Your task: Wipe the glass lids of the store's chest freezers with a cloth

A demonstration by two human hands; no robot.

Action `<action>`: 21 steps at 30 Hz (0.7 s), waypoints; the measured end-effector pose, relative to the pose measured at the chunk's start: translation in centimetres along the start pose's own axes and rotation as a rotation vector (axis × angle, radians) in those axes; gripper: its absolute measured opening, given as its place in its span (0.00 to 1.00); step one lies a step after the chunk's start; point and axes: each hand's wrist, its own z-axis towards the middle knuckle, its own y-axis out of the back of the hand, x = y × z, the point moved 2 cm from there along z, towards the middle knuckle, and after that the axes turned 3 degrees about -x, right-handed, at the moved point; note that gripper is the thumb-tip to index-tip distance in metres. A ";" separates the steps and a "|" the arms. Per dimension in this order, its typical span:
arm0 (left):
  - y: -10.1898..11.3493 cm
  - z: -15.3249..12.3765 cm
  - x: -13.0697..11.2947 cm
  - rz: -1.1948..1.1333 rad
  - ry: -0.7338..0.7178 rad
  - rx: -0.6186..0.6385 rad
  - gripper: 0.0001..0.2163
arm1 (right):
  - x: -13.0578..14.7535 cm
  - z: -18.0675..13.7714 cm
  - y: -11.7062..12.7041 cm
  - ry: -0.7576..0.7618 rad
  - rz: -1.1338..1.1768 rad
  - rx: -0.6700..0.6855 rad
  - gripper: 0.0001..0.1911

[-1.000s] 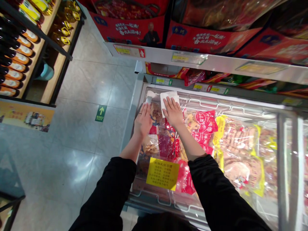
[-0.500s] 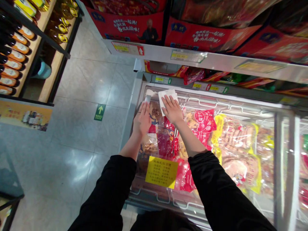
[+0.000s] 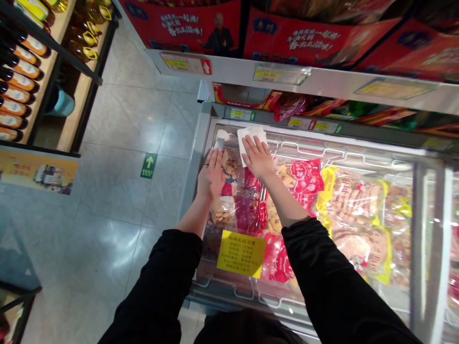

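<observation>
item: white folded sheet of cloth or paper [image 3: 253,131], flat on the clear top of a pale-framed chest freezer [image 3: 201,136], close to the far left corner. long axis seemingly away from the person; near end partly covered, so uncertain.

item: right hand [image 3: 260,160], the nearer one, on top of the white sheet. fingers loosely spread, pressed flat, gripping nothing that i can see from here; the sheet's far edge shows just beyond their tips.

item: left hand [image 3: 211,174], beside it, to the left and a little nearer the body. fingers straight and narrow together. whether they hold anything, cannot tell.

item: short pale grey strip [image 3: 219,143], straight ahead of the left fingertips, long axis roughly in line with them.

item: small crumpled white piece [image 3: 224,134], beyond the grey strip, between it and the corner; apart from the sheet, on its left.

item: yellow printed notice [image 3: 241,254], on the freezer's near side, well apart from both hands.
</observation>
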 end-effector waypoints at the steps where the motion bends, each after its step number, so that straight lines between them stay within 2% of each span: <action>1: 0.0 0.0 0.0 0.002 -0.006 -0.004 0.34 | -0.3 -0.6 0.2 0.020 0.000 0.003 0.36; 4: -0.1 0.0 0.1 0.006 -0.019 -0.010 0.35 | -1.4 -1.1 0.3 -0.030 -0.009 -0.034 0.36; 8: -0.3 -0.1 0.3 0.014 -0.018 -0.016 0.35 | -1.6 0.6 -0.1 -0.201 -0.033 -0.070 0.38; 10: -0.4 -0.1 0.4 0.006 -0.023 -0.037 0.35 | -1.3 1.4 -0.3 -0.227 -0.032 -0.064 0.38; 13: -0.6 -0.3 0.5 -0.011 -0.043 -0.079 0.36 | -0.8 1.5 -0.2 -0.166 -0.021 -0.048 0.38; 17: -0.9 -0.5 0.8 -0.047 -0.060 -0.123 0.37 | -0.8 -0.3 0.4 -0.068 -0.014 -0.016 0.37; 21: -1.0 -0.5 1.0 -0.072 -0.069 -0.137 0.37 | -1.4 -1.7 0.8 -0.086 -0.014 -0.012 0.37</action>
